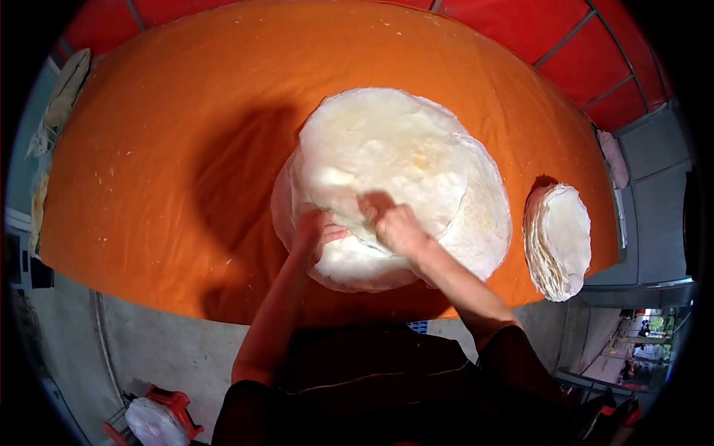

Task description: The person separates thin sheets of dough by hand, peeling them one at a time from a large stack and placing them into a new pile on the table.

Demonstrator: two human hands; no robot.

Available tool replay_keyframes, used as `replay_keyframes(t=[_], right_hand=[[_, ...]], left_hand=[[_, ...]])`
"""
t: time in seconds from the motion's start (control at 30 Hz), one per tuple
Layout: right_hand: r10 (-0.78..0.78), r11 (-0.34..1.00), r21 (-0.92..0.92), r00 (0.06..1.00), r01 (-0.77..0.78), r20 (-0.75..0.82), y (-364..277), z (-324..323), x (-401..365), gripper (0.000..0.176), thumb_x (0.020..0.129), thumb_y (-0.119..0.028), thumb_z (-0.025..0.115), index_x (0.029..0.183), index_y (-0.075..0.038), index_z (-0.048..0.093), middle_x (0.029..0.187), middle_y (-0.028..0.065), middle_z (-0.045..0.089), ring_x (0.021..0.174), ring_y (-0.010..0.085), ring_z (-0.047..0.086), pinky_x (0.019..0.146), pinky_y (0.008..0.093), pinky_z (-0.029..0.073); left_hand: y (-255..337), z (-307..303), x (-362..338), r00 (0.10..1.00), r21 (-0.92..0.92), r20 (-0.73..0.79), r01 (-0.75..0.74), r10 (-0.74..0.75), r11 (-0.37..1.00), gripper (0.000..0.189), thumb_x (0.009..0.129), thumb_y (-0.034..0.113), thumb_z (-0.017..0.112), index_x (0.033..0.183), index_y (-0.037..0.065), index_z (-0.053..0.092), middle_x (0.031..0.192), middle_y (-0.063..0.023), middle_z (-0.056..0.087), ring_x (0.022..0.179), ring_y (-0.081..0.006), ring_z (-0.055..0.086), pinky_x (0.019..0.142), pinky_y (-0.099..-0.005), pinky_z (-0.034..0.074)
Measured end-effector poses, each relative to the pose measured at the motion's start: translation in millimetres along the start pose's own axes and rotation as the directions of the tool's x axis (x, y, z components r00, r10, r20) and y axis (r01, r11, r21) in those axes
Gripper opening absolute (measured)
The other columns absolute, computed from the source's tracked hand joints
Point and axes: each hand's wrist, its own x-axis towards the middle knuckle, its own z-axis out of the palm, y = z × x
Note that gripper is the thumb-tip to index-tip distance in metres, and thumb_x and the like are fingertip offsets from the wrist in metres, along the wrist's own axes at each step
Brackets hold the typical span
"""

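Head view. Item: large stack (476,223) of thin, round, pale sheets, laid flat on the orange cloth (171,149), right of the table's middle.

- Orientation: a near-circular outline is shown, so no long axis is marked. The upper layers are shifted toward 10 o'clock, leaving the lower layers exposed from 3 to 5 o'clock.
- Left hand (316,230): placed at the stack's 7 o'clock rim with fingers curled against the sheet edges. Whether anything is gripped cannot be told.
- Right hand (398,227): set at 6 o'clock, fingers pinched on the near edge of the top sheet (379,141).
- Edges: the table's near edge is found just beyond the stack at 6 o'clock.
- Open room: wide bare cloth is seen from 8 to 12 o'clock. At 3 o'clock a small stack (559,238) is stood near, not touching.
- Also listed: dried sheets (63,93) at the far left rim and a red stool (175,405) on the floor.
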Motion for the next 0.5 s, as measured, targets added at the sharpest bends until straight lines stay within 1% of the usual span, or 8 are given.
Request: replay_keyframes(t=[0.03, 0.07, 0.17, 0.3, 0.33, 0.37, 0.4, 0.5], right_hand=[[-0.104, 0.994, -0.042, 0.952, 0.096, -0.289, -3.8, 18.4, -11.1, 0.062, 0.066, 0.000, 0.055, 0.126, -0.003, 0.040, 0.079, 0.0216, 0.060, 0.070, 0.0289, 0.060, 0.053, 0.0371, 0.050], [0.003, 1.000, 0.018, 0.987, 0.000, -0.161, -7.4, 29.5, -22.3, 0.056, 0.071, -0.003, 0.055, 0.126, -0.004, 0.042, 0.101, 0.0219, 0.057, 0.087, 0.0314, 0.058, 0.058, 0.0368, 0.052], [0.120, 0.980, 0.181, 0.973, -0.084, -0.197, 1.4, 29.8, -42.2, 0.054, 0.074, -0.007, 0.056, 0.126, -0.004, 0.041, 0.108, 0.0198, 0.055, 0.094, 0.0333, 0.056, 0.066, 0.0370, 0.052], [0.110, 0.994, 0.046, 0.961, -0.102, -0.255, -6.3, 20.3, -39.3, 0.054, 0.071, -0.001, 0.049, 0.124, 0.000, 0.042, 0.102, 0.0203, 0.058, 0.095, 0.0351, 0.056, 0.073, 0.0398, 0.050], [0.185, 0.974, 0.167, 0.963, -0.153, -0.195, 4.0, 25.7, -35.1, 0.052, 0.070, -0.002, 0.050, 0.121, 0.000, 0.045, 0.106, 0.0212, 0.057, 0.096, 0.0326, 0.056, 0.073, 0.0390, 0.050], [0.390, 0.892, 0.008, 0.779, -0.451, 0.491, 3.1, -21.5, -11.4, 0.055, 0.066, 0.001, 0.051, 0.120, -0.005, 0.048, 0.112, 0.0181, 0.054, 0.098, 0.0287, 0.055, 0.076, 0.0370, 0.050], [0.143, 0.956, 0.263, 0.989, -0.130, -0.029, 29.1, -18.7, -15.8, 0.053, 0.066, 0.004, 0.056, 0.118, -0.003, 0.049, 0.109, 0.0201, 0.054, 0.067, 0.0308, 0.060, 0.063, 0.0354, 0.049], [0.381, 0.794, 0.533, 0.922, -0.292, -0.062, 67.1, -120.9, 8.8, 0.037, 0.068, 0.009, 0.052, 0.102, -0.001, 0.061, 0.114, 0.0094, 0.057, 0.093, 0.0175, 0.056, 0.074, 0.0304, 0.046]], left_hand=[[-2.2, 2.1, 2.3, 0.995, -0.173, 0.040, -0.086, 0.094, 0.981, 0.025, 0.081, 0.011, 0.046, 0.099, -0.007, 0.048, 0.106, -0.0184, 0.051, 0.096, -0.0282, 0.054, 0.079, -0.0383, 0.050], [-0.3, 6.4, 1.2, 0.994, -0.171, 0.033, -0.093, 0.100, 0.981, 0.026, 0.081, 0.011, 0.046, 0.099, -0.007, 0.047, 0.105, -0.0178, 0.051, 0.096, -0.0288, 0.054, 0.081, -0.0398, 0.049], [2.9, 12.8, 1.7, 0.987, -0.228, 0.042, -0.144, 0.158, 0.963, 0.027, 0.080, 0.011, 0.045, 0.100, -0.007, 0.047, 0.101, -0.0155, 0.051, 0.095, -0.0296, 0.053, 0.084, -0.0437, 0.047], [-16.9, -0.6, 17.2, 0.965, -0.361, 0.104, -0.188, 0.239, 0.914, 0.022, 0.080, 0.013, 0.048, 0.094, -0.004, 0.049, 0.092, -0.0109, 0.051, 0.089, -0.0252, 0.053, 0.084, -0.0427, 0.046], [-17.6, 0.6, 18.9, 0.961, -0.380, 0.101, -0.203, 0.258, 0.903, 0.020, 0.080, 0.014, 0.049, 0.091, -0.003, 0.050, 0.090, -0.0098, 0.051, 0.087, -0.0236, 0.053, 0.083, -0.0414, 0.046], [-11.6, 8.1, 14.1, 0.972, -0.346, -0.015, -0.225, 0.234, 0.911, 0.016, 0.079, 0.013, 0.050, 0.087, -0.001, 0.050, 0.086, -0.0092, 0.051, 0.081, -0.0216, 0.053, 0.077, -0.0375, 0.046], [-2.6, 20.0, 3.1, 0.969, -0.308, -0.136, -0.240, 0.207, 0.921, 0.013, 0.079, 0.012, 0.052, 0.083, 0.000, 0.050, 0.083, -0.0085, 0.051, 0.075, -0.0196, 0.052, 0.071, -0.0336, 0.046], [-1.9, 24.3, -7.4, 0.923, 0.050, -0.297, -0.238, 0.242, 0.970, 0.008, 0.075, 0.006, 0.056, 0.075, 0.002, 0.050, 0.071, -0.0059, 0.049, 0.059, -0.0151, 0.047, 0.055, -0.0247, 0.041]])
